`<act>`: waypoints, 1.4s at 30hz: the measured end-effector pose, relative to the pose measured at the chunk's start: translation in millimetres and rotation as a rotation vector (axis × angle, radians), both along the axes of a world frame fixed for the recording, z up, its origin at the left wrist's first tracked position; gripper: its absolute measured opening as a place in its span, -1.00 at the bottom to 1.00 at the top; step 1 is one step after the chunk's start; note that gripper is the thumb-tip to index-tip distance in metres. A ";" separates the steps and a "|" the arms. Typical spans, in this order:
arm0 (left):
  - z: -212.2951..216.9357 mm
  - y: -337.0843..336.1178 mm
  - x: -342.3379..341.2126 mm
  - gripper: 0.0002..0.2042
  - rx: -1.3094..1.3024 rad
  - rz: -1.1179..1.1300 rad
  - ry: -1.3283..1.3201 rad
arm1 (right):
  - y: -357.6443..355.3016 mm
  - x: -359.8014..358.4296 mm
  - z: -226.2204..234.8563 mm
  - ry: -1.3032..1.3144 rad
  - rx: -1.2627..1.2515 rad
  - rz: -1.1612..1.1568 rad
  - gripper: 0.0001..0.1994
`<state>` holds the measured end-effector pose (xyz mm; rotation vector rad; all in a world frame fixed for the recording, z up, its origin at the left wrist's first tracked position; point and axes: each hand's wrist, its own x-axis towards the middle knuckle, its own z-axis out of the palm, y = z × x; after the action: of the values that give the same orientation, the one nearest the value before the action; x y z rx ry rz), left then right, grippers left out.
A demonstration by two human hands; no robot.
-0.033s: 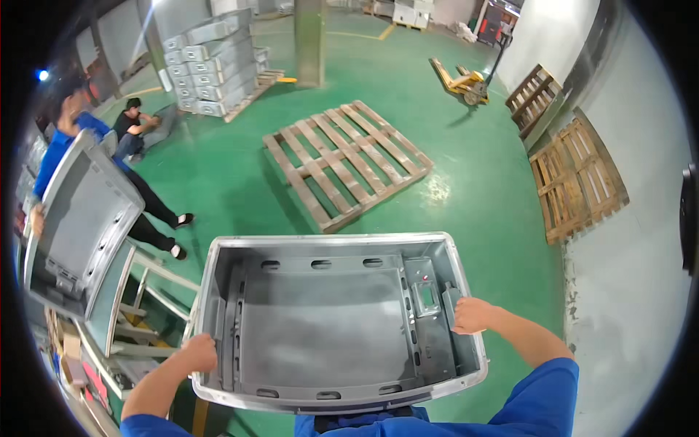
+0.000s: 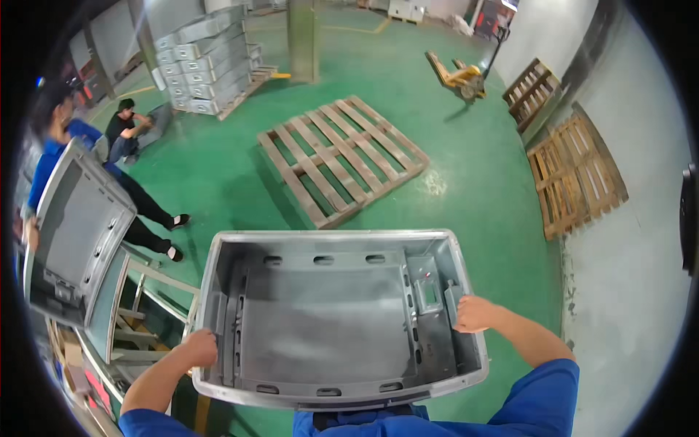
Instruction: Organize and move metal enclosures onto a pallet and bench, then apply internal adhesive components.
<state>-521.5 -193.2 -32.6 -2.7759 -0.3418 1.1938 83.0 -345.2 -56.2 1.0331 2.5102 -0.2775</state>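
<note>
Left hand (image 2: 198, 348) is closed around the left rim of the grey metal housing (image 2: 328, 328), fingers wrapped over the edge. Right hand (image 2: 475, 315) is closed on the inner face of the right wall, beside a small bracket (image 2: 429, 295). The housing is carried open side up, level, near the body and clear of the green floor (image 2: 473, 189).

An empty wooden pallet (image 2: 342, 160) lies on the floor just beyond the housing's far rim. To the left, a co-worker (image 2: 54, 156) holds a second housing (image 2: 76, 233) tilted up on edge, close to a metal frame (image 2: 138, 313). Stacked housings (image 2: 207, 58) and a pallet truck (image 2: 462, 76) stand far off.

Risks, as judged: both grips act on thin sheet edges, so a slip could drop the load or cut a palm. The wide housing hides the feet, so the pallet edge is a trip point. Swinging left could strike the co-worker's panel.

Compared with the earlier frame, nothing has shifted: both grips, the housing's level attitude and the co-worker's position match.
</note>
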 end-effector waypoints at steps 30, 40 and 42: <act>-78.5 486.1 452.7 -0.85 -0.125 0.091 -0.067 | 519.2 462.0 -25.5 -0.007 -0.090 -0.004 -0.62; -136.6 599.6 547.1 -0.86 -0.226 0.180 0.166 | 756.9 553.1 -125.7 -0.003 -0.238 0.156 -0.64; -176.4 610.4 544.7 -0.86 -0.196 0.246 0.074 | 801.2 563.3 -156.0 -0.063 -0.310 0.171 -0.62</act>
<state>23.2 417.2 -209.0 -2.9100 -0.6051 1.4524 646.3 456.0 -212.3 0.6908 2.3825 -0.5524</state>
